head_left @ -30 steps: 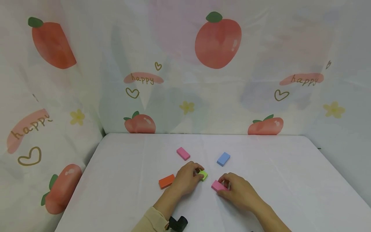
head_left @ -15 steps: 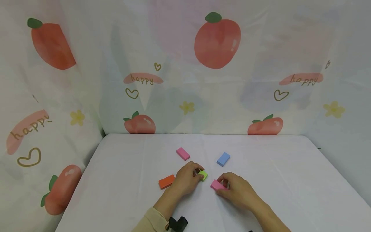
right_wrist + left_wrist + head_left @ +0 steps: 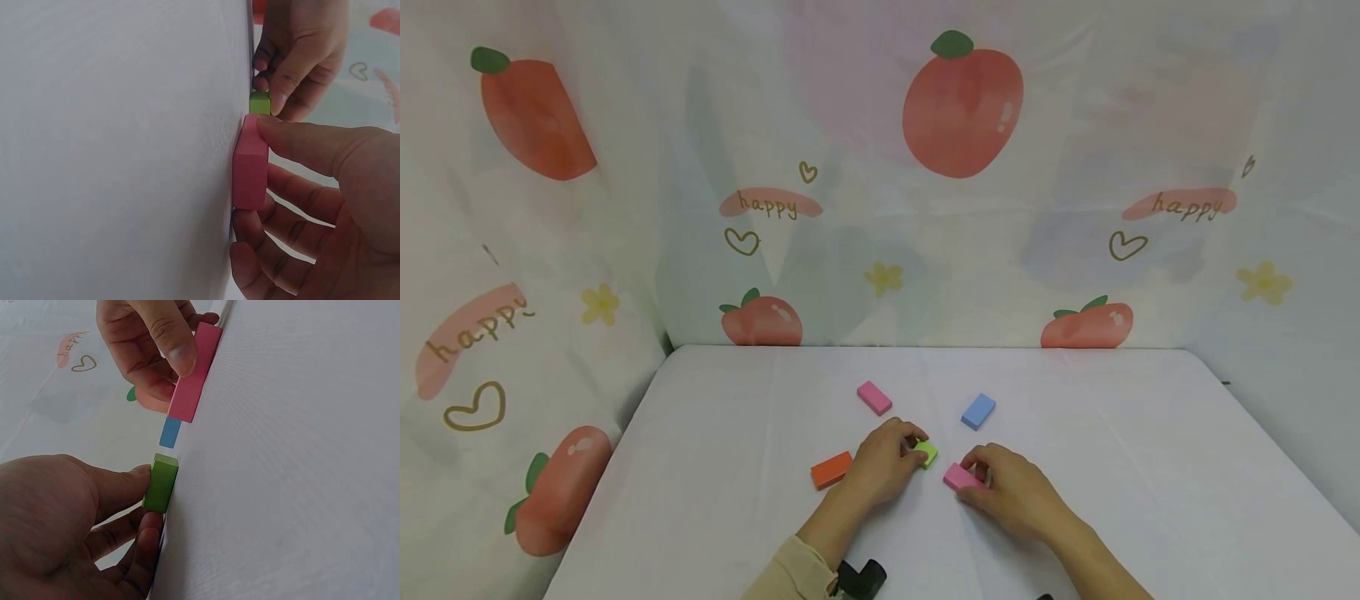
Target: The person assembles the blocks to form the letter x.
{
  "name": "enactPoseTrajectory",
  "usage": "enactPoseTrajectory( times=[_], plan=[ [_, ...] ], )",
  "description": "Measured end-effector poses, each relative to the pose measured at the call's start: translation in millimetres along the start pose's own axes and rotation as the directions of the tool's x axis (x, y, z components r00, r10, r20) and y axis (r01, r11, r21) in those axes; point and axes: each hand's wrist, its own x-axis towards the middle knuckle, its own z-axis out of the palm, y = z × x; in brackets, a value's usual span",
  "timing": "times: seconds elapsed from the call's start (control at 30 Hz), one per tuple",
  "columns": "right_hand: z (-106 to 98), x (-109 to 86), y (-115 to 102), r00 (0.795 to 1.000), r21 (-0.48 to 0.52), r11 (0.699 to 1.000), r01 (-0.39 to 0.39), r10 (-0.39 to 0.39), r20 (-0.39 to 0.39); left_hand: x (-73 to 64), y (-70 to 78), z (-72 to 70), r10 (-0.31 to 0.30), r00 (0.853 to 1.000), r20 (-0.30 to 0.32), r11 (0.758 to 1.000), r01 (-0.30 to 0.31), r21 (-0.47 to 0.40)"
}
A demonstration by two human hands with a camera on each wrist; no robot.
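A small lime-green block [image 3: 927,454] is pinched between the thumb and fingers of my left hand [image 3: 883,462] near the middle of the table. Just to its right, my right hand [image 3: 1018,493] grips a pink block [image 3: 961,477] by its sides, low at the cloth. A narrow gap separates the two blocks in the head view. The left wrist view shows the green block [image 3: 162,481] below the larger pink block [image 3: 195,375]. From the right wrist, the pink block [image 3: 251,172] stands in front of the green block [image 3: 259,103].
A second pink block [image 3: 874,397] and a blue block [image 3: 978,412] lie farther back on the white-covered table [image 3: 1075,400]. Beside my left wrist is an orange block [image 3: 831,470]. A fruit-printed curtain [image 3: 962,250] rises behind the table's far edge.
My right hand has slid the pink block slightly left and away from me, closer to the green block. The left hand and the other blocks have stayed in place.
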Motion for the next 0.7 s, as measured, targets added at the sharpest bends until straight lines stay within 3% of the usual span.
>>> enactPoseTrajectory(
  times=[0.7],
  plan=[
    [1.8,2.5,-5.8,1.000,0.003,1.000,0.000,0.000,-0.004,0.3,-0.8,-0.2,0.014,1.000,-0.004,1.000,-0.014,0.005]
  ],
)
